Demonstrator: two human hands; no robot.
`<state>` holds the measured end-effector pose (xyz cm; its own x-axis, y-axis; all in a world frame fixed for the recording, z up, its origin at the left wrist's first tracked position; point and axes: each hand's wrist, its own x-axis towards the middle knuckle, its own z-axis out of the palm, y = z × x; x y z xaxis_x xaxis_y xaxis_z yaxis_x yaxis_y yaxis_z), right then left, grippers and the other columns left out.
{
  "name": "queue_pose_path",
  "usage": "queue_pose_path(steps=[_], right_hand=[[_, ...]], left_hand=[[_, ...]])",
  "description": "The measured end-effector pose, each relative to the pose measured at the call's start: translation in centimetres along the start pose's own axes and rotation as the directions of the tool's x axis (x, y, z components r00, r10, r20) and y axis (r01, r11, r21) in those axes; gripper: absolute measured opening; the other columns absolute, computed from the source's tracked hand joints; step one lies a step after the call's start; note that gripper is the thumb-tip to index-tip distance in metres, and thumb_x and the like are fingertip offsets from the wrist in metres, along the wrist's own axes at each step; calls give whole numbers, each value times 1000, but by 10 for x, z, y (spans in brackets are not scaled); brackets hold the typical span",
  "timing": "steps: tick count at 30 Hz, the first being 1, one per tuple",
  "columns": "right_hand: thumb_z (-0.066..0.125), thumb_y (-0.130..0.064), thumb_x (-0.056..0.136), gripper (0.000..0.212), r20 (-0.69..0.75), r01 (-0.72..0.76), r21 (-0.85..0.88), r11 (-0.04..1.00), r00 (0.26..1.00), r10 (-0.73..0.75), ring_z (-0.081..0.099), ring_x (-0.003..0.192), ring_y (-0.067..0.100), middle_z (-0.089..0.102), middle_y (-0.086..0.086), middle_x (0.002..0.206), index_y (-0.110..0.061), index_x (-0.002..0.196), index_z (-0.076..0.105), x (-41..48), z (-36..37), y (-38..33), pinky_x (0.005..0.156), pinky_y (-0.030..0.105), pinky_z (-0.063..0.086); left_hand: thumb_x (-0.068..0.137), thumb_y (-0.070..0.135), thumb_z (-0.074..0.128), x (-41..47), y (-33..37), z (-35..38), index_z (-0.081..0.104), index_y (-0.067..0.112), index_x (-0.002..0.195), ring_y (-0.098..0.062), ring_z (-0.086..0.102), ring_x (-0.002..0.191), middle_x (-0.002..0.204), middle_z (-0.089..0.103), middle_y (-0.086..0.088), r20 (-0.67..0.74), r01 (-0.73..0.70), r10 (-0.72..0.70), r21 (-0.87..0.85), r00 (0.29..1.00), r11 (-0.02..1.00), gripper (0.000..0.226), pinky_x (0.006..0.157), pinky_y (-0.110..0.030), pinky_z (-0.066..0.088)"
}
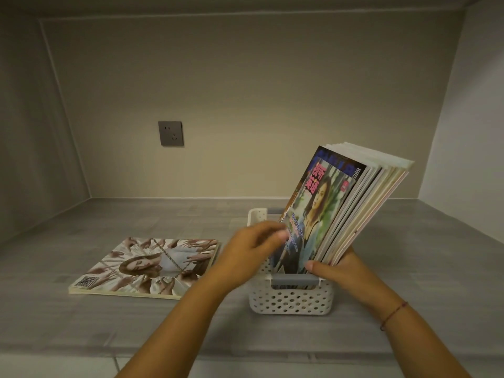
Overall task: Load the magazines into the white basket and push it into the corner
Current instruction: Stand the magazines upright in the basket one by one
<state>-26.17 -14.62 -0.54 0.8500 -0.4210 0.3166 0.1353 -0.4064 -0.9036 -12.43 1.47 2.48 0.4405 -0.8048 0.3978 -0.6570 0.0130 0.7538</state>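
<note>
Fingers (272, 236) steady basketed magazines (341, 208) on grey floor (136, 323).

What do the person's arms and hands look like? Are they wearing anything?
Both arms are bare, with no sleeves in view and no gloves. The left hand has nothing on it. The right hand has a thin red string bracelet around its wrist. The fingers have no rings that I can see.

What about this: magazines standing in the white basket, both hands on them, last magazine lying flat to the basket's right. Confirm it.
Not quite. In the head view the last magazine lies flat to the left of the white basket, not the right. The rest stands.
</note>
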Motion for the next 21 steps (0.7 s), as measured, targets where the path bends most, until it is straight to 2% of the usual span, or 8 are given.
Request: queue_pose_path(steps=[2,4,5,7,9,11,16,21], right_hand=[[73,-13,74,53,-10,-29,-13,999,1000,29,59,91,-12,60,-16,108,-31,117,49,0,-1,2,69,3,46],[74,-13,73,53,-17,-39,-13,999,999,39,58,94,-9,60,-16,109,-33,115,48,1,0,4,70,3,47],[74,-12,73,54,-22,-40,-12,999,999,39,57,95,-8,60,-16,109,-34,115,48,1,0,4,70,3,47],[74,-13,73,54,-30,-35,-15,999,999,34,57,96,-8,59,-17,109,-38,113,47,1,1,4,70,3,47],[74,-13,72,54,-36,-35,-15,999,999,35,59,91,-11,60,-17,108,-37,112,47,1,1,4,68,2,46],[74,-12,73,49,-34,-37,-13,999,999,37,59,87,-14,61,-16,106,-36,108,50,1,1,4,66,2,46],[73,-11,74,45,-33,-40,-22,999,999,39,59,87,-13,61,-16,104,-39,100,51,1,1,2,66,2,46],[72,-11,74,42,-30,-39,-26,999,999,38,59,83,-17,60,-19,101,-39,97,52,0,1,1,63,1,46]], left_hand=[[91,45,47,-10,-23,-24,57,38,117,0,59,100,110,62,18,-345,77,-61,33,937,997,29,82,-19,50],[92,41,51,-25,-59,-56,55,24,125,-16,58,106,122,60,3,-604,323,-223,60,765,944,38,86,-31,49],[91,44,53,-34,-80,-74,52,17,130,-26,55,113,130,57,-7,-668,516,-325,103,670,851,47,91,-41,46],[83,57,56,-60,-117,-104,42,7,139,-39,42,127,141,44,-21,-724,830,-504,172,472,531,76,103,-52,36],[72,74,53,-83,-139,-121,27,1,146,-39,23,139,151,27,-23,-731,942,-614,122,299,313,107,111,-56,21],[63,84,50,-97,-149,-133,15,-1,148,-35,9,144,156,14,-21,-739,965,-642,41,205,260,125,114,-57,7],[57,75,68,-100,-154,-149,28,-2,142,-41,26,136,148,26,-26,-745,964,-652,-46,141,262,121,112,-55,17],[63,36,85,-100,-157,-160,32,-3,136,-48,35,124,139,30,-27,-746,891,-616,-67,255,450,98,103,-56,36]])
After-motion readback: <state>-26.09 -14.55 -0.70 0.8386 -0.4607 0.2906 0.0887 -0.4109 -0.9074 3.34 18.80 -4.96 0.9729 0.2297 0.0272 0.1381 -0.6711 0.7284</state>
